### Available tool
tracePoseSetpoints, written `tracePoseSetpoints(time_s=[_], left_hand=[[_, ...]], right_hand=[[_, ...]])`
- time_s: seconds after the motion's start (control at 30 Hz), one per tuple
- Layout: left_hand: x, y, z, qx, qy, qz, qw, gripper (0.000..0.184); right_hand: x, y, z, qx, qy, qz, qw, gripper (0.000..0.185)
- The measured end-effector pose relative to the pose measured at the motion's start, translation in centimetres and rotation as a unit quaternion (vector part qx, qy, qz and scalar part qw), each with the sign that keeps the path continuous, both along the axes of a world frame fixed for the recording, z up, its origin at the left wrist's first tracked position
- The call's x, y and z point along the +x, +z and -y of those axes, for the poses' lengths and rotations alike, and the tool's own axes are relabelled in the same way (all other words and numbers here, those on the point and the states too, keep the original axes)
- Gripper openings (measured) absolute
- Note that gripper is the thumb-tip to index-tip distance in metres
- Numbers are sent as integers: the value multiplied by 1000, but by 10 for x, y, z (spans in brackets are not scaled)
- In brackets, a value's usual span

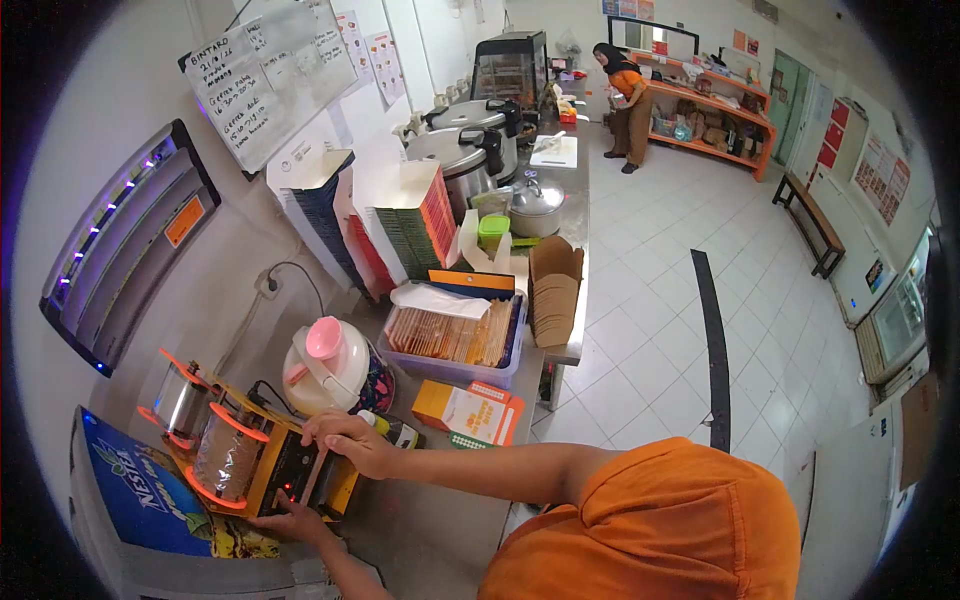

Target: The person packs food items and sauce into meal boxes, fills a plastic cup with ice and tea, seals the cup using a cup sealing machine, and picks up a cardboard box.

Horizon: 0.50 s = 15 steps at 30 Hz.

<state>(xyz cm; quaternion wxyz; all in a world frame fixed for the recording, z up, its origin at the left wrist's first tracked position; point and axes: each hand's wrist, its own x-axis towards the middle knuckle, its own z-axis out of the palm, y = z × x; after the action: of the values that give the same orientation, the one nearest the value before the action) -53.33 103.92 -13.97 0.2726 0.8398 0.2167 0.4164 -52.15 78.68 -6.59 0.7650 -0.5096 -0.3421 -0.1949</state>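
My right hand [347, 444] is closed with its fingers on the upper end of a thin pale strip [315, 474], over the dark front panel of a small yellow machine [262, 478]. At the strip's lower end is my left hand [298, 522], its fingers bent beside the panel, where a red light glows. What the strip is made of is too small to tell. Behind the panel, the machine carries a roll of clear film [228, 455] between orange discs. A second, smaller roll [180, 402] sits further back.
A white-lidded jug [335, 370] with a pink cup stands beyond my right hand. Nearby are an orange-and-yellow box [465, 410] and a plastic bin [440, 368] of flat brown packets. Folded cartons and pots [450, 165] line the counter. A co-worker [628, 100] bends near orange shelves.
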Motion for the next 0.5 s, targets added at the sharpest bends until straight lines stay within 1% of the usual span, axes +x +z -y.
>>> tracePoseSetpoints(time_s=[0.1,0.2,0.27,0.4,0.47,0.5], left_hand=[[8,-20,-14,-8,3,4,1000,97],[5,-4,4,-11,-12,59,998,95],[5,-4,3,-25,-5,32,999,96],[12,-16,-7,-2,17,14,1000,98],[9,-12,0,-72,-19,26,997,99],[8,-10,2,-68,-16,23,997,99]], right_hand=[[-1,0,-1,3,-2,0,1000,35],[0,0,0,-3,-5,4,1000,34],[0,0,0,-4,-10,8,1000,33],[2,-3,-2,-11,-22,8,1000,32],[-3,0,-3,2,-3,-31,1000,32],[-4,1,-3,8,7,-51,999,31]])
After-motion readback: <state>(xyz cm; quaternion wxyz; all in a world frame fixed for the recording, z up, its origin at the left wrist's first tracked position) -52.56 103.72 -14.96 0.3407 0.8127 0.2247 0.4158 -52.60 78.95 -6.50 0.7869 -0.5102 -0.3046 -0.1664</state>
